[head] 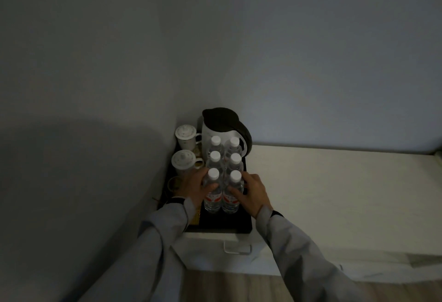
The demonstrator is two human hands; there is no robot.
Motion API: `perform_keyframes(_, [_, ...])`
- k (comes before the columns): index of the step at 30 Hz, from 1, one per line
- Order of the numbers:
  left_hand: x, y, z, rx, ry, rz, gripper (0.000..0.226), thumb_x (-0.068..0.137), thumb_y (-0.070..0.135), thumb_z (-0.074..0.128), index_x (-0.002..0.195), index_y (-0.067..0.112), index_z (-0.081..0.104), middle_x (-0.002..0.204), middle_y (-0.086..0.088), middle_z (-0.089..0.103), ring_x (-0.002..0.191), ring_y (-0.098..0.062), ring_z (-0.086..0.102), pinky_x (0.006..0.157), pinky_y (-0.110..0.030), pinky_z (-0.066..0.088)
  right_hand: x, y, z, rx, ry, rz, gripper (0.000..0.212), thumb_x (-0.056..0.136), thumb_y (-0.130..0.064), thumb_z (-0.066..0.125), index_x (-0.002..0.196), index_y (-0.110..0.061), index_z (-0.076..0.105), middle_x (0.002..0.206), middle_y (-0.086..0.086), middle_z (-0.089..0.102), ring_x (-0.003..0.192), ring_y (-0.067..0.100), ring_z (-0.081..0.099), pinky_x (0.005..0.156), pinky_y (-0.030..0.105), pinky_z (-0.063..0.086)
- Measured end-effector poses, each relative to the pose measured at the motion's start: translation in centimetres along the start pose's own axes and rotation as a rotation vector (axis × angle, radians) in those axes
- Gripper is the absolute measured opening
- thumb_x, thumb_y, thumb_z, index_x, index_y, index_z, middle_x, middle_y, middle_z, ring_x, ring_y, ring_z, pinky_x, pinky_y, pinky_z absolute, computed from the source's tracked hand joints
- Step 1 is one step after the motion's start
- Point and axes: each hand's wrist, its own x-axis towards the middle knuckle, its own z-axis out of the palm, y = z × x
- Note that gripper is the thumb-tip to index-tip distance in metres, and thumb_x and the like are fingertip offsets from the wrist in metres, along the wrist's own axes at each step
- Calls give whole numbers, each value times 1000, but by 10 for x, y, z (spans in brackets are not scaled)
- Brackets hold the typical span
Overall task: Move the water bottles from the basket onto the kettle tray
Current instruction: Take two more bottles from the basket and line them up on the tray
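Several clear water bottles with white caps stand in two rows on the black kettle tray (229, 224), in front of a white kettle (215, 129) with a dark lid and handle. My left hand (195, 188) wraps the nearest left bottle (212, 200). My right hand (251, 193) grips the nearest right bottle (231, 202). Both near bottles have red and white labels and stand upright on the tray. No basket is in view.
Two lidded white cups (185, 135) (183, 161) stand at the tray's left side against the wall corner. The tray rests on a white cabinet (334, 194) with a drawer handle (236, 249) below. Wooden floor shows at the bottom.
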Motion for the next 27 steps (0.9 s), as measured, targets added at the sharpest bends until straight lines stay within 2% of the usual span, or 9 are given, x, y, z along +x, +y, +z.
perform_keyframes(3, [0,0,-1,-4,-5,10,36,84,17,73,117,8,62,118,-13,66,107,-25,61,92,-41,50,1,0,0,-13,2,-10,47,85,-34,73,127,-20,59,112,16,59,111,29,50,81,24,36])
perform_keyframes(7, [-1,0,1,-8,28,21,37,84,15,74,118,6,61,117,-9,64,104,-17,56,87,-32,44,0,0,2,3,18,-13,48,86,-33,72,129,-18,58,115,17,58,109,27,52,80,20,34])
perform_keyframes(10, [-3,1,3,-31,42,11,38,84,15,73,119,9,61,114,1,59,103,-15,56,86,-30,43,0,1,3,-5,21,-17,48,87,-32,71,130,-17,58,117,17,57,110,28,52,82,21,35])
perform_keyframes(14, [-2,-2,2,-17,9,24,35,84,18,74,116,10,62,115,-7,65,103,-20,60,88,-36,50,1,3,1,-4,7,-32,47,86,-33,72,129,-17,59,116,17,59,111,29,51,86,25,40])
perform_keyframes(18, [-3,-5,2,-36,14,16,39,83,21,74,120,14,61,115,2,61,108,-20,59,89,-34,47,4,6,0,-5,2,-46,51,85,-34,74,131,-20,58,116,16,59,113,28,50,89,25,41])
perform_keyframes(22, [-3,-9,3,-22,21,1,44,84,27,74,123,15,59,123,-5,62,112,-21,58,92,-38,49,4,8,1,2,7,-49,52,84,-36,73,132,-22,56,114,15,59,113,26,48,89,27,43])
perform_keyframes(25, [-3,-10,3,-18,28,9,43,83,26,75,122,15,59,120,1,60,110,-18,57,90,-36,49,5,8,1,10,6,-54,51,84,-35,74,130,-21,56,112,14,59,113,27,48,91,32,46])
perform_keyframes(27, [-3,-12,4,-30,23,-1,42,84,23,75,122,14,59,120,-3,60,111,-22,58,92,-39,50,5,8,1,2,4,-63,51,84,-35,74,130,-22,57,111,13,59,112,27,48,90,33,47])
